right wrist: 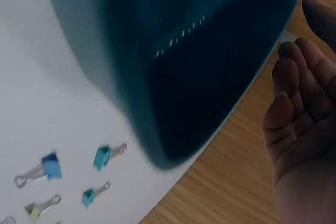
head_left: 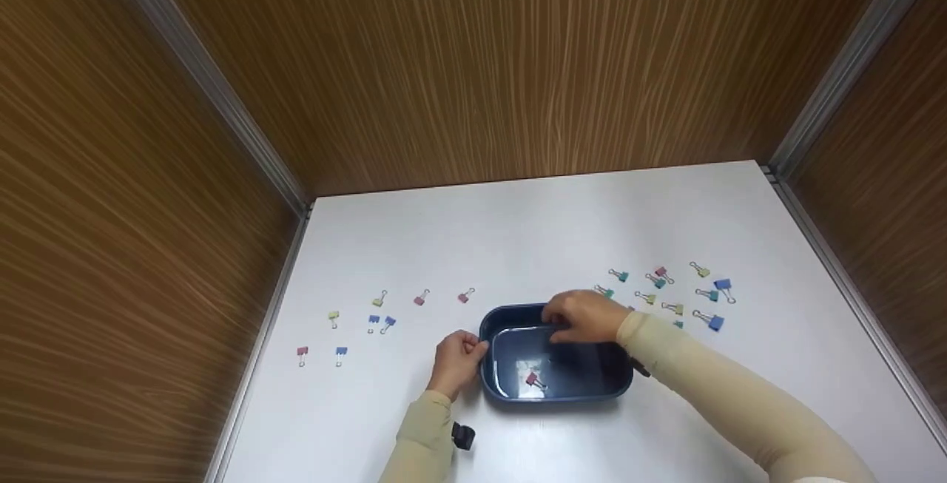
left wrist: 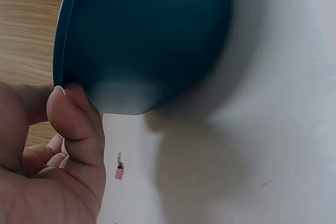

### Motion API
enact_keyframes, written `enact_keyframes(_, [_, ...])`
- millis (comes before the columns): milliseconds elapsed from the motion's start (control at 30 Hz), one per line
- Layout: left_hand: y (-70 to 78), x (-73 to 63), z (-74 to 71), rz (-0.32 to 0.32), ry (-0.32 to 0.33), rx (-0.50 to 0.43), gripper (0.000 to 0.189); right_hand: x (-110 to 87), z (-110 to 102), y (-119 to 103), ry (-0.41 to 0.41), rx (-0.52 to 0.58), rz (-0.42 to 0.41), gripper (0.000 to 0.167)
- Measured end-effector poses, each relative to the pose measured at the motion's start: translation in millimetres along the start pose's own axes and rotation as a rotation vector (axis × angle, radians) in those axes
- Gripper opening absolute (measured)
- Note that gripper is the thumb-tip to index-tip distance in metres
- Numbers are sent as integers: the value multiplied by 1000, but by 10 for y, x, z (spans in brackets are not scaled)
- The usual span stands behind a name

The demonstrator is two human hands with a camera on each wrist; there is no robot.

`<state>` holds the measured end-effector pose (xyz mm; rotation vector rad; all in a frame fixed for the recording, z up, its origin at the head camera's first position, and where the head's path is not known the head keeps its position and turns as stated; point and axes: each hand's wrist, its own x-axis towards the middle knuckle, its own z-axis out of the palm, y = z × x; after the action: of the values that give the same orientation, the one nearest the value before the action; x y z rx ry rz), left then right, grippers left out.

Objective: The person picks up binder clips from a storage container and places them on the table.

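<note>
A dark blue plastic tub [head_left: 577, 379] sits on the white table. Inside it, toward the near left, lies one red binder clip [head_left: 533, 379]. My left hand [head_left: 455, 363] pinches the tub's left rim between thumb and fingers; the left wrist view shows this grip on the tub wall [left wrist: 142, 35] close up. Over the tub's far right part is my right hand [head_left: 588, 314], its fingers loosely bent with nothing between them. In the right wrist view, that hand [right wrist: 307, 103] appears beside the tub rim, palm visible.
Right of the tub, several binder clips in green, yellow, blue [head_left: 715, 322] and red are scattered, some partly behind my right arm. On the left lie several more, including yellow, red [head_left: 421, 298] and blue [head_left: 341, 352] ones. Wood-grain panels [head_left: 518, 61] enclose the table.
</note>
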<state>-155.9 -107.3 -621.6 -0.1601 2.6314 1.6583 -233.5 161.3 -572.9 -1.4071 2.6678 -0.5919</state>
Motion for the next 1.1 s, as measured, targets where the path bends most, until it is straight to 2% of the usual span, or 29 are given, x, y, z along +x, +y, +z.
enact_keyframes(200, [-4,16,-1,26,13,24,14,113,188,-165,-201,-59,-71,30])
enact_keyframes(400, [12,12,2,27,13,23,15,161,335,-340,-443,-95,-67,28])
enact_keyframes(500, [8,-1,7,18,12,14,15,189,417,-423,-514,-108,-100,21])
enact_keyframes(600, [1,-10,12,10,16,7,15,233,500,-493,-524,-142,-122,17])
enact_keyframes(767, [2,-10,5,14,19,22,14,309,615,-546,-443,-204,-103,21])
enact_keyframes(967, [-13,0,1,18,2,28,13,353,712,-492,-355,-130,-103,34])
enact_keyframes(1100, [-13,-3,-1,25,5,40,14,366,736,-460,-344,-77,-113,29])
